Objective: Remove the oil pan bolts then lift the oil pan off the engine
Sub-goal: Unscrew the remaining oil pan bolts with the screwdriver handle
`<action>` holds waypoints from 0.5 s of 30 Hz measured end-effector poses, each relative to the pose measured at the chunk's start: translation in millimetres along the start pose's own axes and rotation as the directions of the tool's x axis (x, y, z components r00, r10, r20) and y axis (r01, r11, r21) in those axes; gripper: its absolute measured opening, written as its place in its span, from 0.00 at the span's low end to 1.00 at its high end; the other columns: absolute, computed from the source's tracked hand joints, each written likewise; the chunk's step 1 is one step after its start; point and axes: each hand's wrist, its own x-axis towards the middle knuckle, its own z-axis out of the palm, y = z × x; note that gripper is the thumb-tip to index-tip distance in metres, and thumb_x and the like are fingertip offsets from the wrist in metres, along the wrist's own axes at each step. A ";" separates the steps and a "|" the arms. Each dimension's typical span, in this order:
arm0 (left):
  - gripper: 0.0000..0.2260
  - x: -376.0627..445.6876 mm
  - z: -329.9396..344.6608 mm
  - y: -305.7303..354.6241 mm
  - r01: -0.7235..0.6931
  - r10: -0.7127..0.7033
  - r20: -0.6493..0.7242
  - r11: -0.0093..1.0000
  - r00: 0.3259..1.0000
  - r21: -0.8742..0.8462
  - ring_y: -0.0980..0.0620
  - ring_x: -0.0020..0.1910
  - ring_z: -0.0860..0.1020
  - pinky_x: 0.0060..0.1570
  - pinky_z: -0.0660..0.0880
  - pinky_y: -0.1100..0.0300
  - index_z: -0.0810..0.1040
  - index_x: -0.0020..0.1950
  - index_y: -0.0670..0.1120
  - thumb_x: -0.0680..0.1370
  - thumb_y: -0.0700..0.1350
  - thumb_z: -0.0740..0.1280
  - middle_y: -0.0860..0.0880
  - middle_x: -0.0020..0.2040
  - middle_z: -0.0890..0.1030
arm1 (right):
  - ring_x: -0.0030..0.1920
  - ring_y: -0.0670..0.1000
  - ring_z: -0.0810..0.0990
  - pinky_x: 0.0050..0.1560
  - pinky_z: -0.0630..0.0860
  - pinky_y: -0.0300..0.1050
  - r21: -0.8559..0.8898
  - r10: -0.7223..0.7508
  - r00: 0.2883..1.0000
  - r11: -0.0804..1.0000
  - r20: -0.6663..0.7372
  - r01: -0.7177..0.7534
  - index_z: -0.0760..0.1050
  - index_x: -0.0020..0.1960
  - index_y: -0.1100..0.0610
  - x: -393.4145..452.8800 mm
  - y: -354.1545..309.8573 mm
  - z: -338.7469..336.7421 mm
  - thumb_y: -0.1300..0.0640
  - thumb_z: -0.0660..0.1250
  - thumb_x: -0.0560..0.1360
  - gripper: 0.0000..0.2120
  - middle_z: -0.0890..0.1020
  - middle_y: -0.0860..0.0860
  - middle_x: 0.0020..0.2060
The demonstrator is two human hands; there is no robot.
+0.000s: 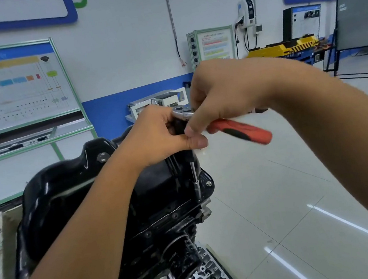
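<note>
left hand (159,135) grasps the ratchet (182,112) head from the left | right hand (217,96) curls over the head and red handle (241,131) | extension (195,180) drops to the right flange of the black oil pan (66,186); pan sits on the engine (158,232), centre-left

Both hands raised together, left hand (159,135) curled, right hand (217,96) pinching

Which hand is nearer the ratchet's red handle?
Right. The right hand lies over the ratchet head, its fingers touching the near end of the red handle. The left hand grips the black part below the head, further from the handle.
</note>
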 end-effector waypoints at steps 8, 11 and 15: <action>0.12 -1.7 -0.8 0.9 -0.013 0.015 0.068 1.000 0.998 -0.021 0.65 0.31 0.76 0.36 0.73 0.71 0.86 0.41 0.59 0.62 0.56 0.84 0.59 0.33 0.82 | 0.25 0.43 0.76 0.22 0.68 0.34 -0.062 -0.032 0.998 0.998 -0.058 0.029 0.84 0.35 0.56 -1.8 3.2 4.4 0.49 0.77 0.70 0.11 0.82 0.48 0.26; 0.11 -2.7 -0.9 3.3 -0.043 0.042 0.065 0.999 0.997 0.008 0.66 0.30 0.75 0.34 0.72 0.72 0.85 0.38 0.62 0.60 0.59 0.83 0.61 0.30 0.81 | 0.25 0.42 0.76 0.25 0.68 0.32 0.066 -0.049 0.998 0.997 0.033 0.047 0.81 0.31 0.56 -4.6 0.9 -1.5 0.47 0.79 0.68 0.15 0.79 0.46 0.24; 0.24 -1.0 -4.3 -2.6 -0.015 0.011 0.091 0.999 0.996 0.044 0.57 0.30 0.71 0.34 0.71 0.63 0.86 0.50 0.45 0.62 0.57 0.84 0.53 0.30 0.75 | 0.38 0.49 0.82 0.34 0.76 0.43 -0.101 -0.022 0.995 0.995 -0.093 0.012 0.86 0.44 0.52 -0.2 3.9 3.8 0.57 0.76 0.73 0.02 0.86 0.50 0.37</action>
